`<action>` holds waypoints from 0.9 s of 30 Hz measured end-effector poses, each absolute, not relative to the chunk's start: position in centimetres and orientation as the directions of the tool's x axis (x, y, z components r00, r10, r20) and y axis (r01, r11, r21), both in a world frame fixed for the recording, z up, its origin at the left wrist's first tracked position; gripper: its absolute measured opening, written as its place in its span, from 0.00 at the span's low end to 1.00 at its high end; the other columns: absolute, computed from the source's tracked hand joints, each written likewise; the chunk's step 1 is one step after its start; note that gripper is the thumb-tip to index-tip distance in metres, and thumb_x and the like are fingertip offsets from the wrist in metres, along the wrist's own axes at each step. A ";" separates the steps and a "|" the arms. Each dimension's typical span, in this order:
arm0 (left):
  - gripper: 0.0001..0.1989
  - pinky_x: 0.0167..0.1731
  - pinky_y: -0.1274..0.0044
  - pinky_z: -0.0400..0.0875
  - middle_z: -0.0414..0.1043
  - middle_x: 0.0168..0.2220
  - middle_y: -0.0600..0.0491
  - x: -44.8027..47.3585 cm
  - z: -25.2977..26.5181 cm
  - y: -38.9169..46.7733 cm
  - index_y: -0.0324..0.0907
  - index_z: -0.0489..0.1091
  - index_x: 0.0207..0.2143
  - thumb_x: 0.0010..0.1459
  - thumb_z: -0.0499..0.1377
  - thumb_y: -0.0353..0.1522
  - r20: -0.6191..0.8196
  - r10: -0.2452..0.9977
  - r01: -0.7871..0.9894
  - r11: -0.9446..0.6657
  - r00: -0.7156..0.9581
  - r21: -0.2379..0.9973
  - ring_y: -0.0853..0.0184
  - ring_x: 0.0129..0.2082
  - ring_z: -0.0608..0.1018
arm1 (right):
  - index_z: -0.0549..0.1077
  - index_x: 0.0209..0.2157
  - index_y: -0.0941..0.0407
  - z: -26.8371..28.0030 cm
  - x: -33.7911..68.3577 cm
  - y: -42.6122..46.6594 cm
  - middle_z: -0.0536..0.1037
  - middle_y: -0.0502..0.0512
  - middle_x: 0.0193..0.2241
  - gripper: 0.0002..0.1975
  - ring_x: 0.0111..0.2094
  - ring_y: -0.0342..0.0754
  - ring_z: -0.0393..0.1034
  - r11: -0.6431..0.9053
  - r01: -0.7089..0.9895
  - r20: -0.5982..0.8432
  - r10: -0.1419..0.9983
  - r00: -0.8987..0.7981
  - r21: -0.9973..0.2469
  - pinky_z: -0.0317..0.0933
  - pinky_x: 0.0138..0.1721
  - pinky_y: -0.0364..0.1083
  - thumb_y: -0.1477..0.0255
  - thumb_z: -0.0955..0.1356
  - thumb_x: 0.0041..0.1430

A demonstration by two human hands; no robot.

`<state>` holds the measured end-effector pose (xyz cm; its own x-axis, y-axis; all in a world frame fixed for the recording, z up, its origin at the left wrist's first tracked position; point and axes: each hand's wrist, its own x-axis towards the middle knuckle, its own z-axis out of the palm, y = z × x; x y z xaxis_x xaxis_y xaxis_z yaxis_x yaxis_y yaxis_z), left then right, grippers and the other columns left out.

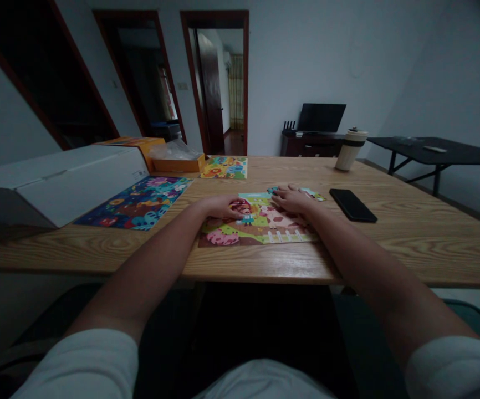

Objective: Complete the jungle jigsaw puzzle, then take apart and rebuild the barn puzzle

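Observation:
A colourful farm picture, apparently a jigsaw puzzle point(281, 237), lies flat near the table's front edge. It shows a figure in a red hat, a pink spotted animal and a white fence. My left hand point(222, 207) rests on its left part, thumb and forefinger a little apart beside the red-hatted figure. Across the upper right part lies my right hand point(292, 198), palm down with fingers spread. The hand and forearm hide some of the picture there. Seams between pieces are too small to make out.
A dark blue sea picture point(140, 204) lies at left by a long white box point(69, 180). Behind are an orange tray point(179, 165) with clear plastic and a yellow animal picture point(224, 167). A black phone point(352, 205) and cream tumbler point(350, 149) stand right.

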<state>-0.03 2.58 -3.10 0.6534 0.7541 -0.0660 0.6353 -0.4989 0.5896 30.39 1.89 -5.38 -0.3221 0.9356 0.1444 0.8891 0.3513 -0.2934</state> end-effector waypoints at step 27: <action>0.40 0.61 0.51 0.37 0.40 0.70 0.47 4.3 -3.1 -1.5 0.56 0.52 0.67 0.57 0.48 0.60 -0.110 0.698 0.705 -0.687 0.708 0.179 0.45 0.68 0.45 | 0.78 0.34 0.59 -0.8 28.2 -2.9 0.78 0.63 0.32 0.30 0.29 0.50 0.71 0.179 0.973 -0.092 0.977 -0.193 -0.145 0.57 0.30 0.45 0.50 0.57 0.64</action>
